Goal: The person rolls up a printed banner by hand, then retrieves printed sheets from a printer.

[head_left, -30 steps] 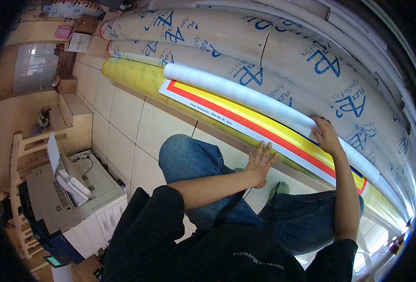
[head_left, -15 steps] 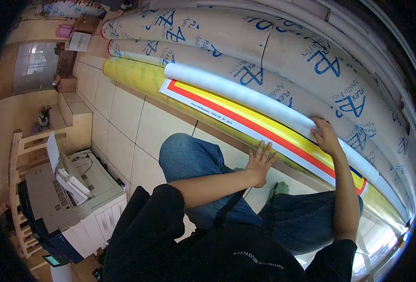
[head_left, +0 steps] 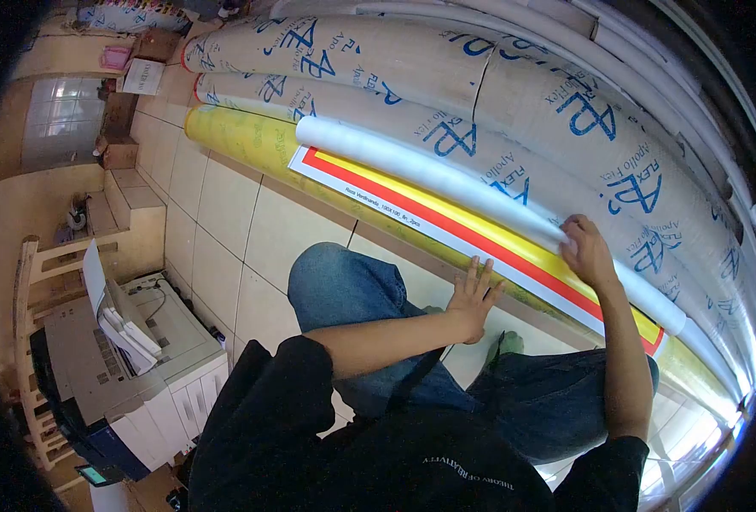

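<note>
Banner lies part-rolled on the yellow roll; probably light, flexible, crease-prone. Support rolled section evenly. Left hand: fingers spread at flat edge. Right hand: fingers curled at rolled section; closure indeterminable.

Left hand open, fingers spread, right hand farther forward, fingers curled, both forearms bare

A print shop, by its Flex-marked rolls and bulky office copier.
</note>
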`<state>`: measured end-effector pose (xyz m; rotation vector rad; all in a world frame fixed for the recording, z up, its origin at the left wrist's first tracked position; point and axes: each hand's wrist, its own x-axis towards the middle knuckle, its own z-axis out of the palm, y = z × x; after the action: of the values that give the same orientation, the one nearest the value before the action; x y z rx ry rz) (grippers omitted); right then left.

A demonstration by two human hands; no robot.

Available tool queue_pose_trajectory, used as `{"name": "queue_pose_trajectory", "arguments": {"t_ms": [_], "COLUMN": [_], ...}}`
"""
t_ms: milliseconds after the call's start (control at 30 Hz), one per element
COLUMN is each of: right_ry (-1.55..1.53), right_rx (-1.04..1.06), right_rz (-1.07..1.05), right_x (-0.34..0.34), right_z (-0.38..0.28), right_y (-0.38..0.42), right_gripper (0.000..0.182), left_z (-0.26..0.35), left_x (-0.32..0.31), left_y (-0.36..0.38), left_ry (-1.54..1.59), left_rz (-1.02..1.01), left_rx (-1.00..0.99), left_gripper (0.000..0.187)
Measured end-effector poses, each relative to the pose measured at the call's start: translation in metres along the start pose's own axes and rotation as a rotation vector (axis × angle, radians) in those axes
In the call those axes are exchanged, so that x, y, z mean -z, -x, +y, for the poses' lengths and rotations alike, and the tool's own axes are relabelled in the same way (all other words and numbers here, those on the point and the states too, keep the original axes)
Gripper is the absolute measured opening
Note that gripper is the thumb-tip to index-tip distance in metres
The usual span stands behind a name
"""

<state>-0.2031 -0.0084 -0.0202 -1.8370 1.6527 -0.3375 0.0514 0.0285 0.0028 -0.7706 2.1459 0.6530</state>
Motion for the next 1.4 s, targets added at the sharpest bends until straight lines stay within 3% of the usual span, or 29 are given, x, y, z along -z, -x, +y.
{"name": "queue_pose_trajectory", "arguments": {"t_ms": [67,167,300,367,433,533,600,767,833,900,967,1000,1033,1167,1233,1300,1333,1367,1400], "right_ry": [0.066,0.031,0.143,0.153,0.219,0.389,0.454,0.618,0.54,0.548,0.357,0.442,0.451,0.397,0.379,0.567,0.583,0.582,0.579], "right_rx": [0.122,0.127,-0.052,-0.047,-0.115,-0.131,-0.149,-0.101,-0.124,-0.136,-0.243,-0.169,-0.192,-0.229,-0.27,-0.221,-0.234,-0.238,-0.243], "right_rz": [-0.043,-0.031,-0.01,-0.098,-0.096,0.097,0.218,0.265,0.178,0.198,0.074,0.182,0.148,0.21,0.25,0.501,0.499,0.524,0.546], "right_x": [0.004,-0.008,-0.024,-0.034,-0.034,-0.023,-0.011,-0.015,-0.008,-0.009,-0.016,-0.035,-0.034,-0.006,0.018,0.049,0.067,0.084,0.094], "right_z": [-0.013,-0.029,-0.018,0.0,-0.004,-0.015,-0.012,-0.006,-0.013,-0.002,0.0,0.012,0.007,-0.01,-0.019,-0.027,-0.031,-0.036,-0.037], "right_y": [0.002,0.009,0.005,-0.002,-0.003,0.001,-0.003,0.017,0.021,0.022,0.021,0.018,0.015,0.018,0.023,0.033,0.042,0.055,0.068], "right_gripper": [0.034,0.041,0.062,0.07,0.067,0.062,0.061,0.063,0.061,0.06,0.059,0.057,0.05,0.043,0.044,0.039,0.039,0.038,0.036], "left_z": [0.0,-0.003,-0.009,-0.011,-0.014,-0.029,-0.038,-0.039,-0.037,-0.033,-0.027,-0.024,-0.021,-0.006,-0.005,-0.01,0.001,0.01,0.02], "left_x": [0.016,0.017,0.024,0.029,0.044,0.055,0.063,0.08,0.081,0.077,0.079,0.078,0.087,0.137,0.16,0.165,0.178,0.176,0.17], "left_y": [0.005,0.003,-0.001,-0.012,-0.015,-0.023,-0.03,-0.041,-0.046,-0.057,-0.061,-0.065,-0.066,-0.046,-0.037,-0.046,-0.033,-0.035,-0.035], "left_ry": [-0.028,0.038,-0.063,0.263,0.219,0.218,0.288,0.322,0.348,0.345,0.286,0.269,0.249,0.233,0.733,1.093,1.409,1.413,1.877], "left_rz": [-0.077,-0.02,0.162,0.249,0.322,0.432,0.65,0.676,0.508,0.507,0.47,0.513,0.51,0.452,0.362,0.327,0.189,0.179,-0.083], "left_rx": [-0.042,-0.074,-0.172,-0.158,-0.126,-0.204,-0.219,-0.278,-0.337,-0.42,-0.487,-0.498,-0.524,-0.426,-0.368,-0.543,-0.493,-0.514,-0.445], "left_gripper": [0.089,0.079,0.073,0.064,0.056,0.05,0.047,0.044,0.044,0.044,0.046,0.045,0.045,0.041,0.039,0.038,0.043,0.043,0.048]}}
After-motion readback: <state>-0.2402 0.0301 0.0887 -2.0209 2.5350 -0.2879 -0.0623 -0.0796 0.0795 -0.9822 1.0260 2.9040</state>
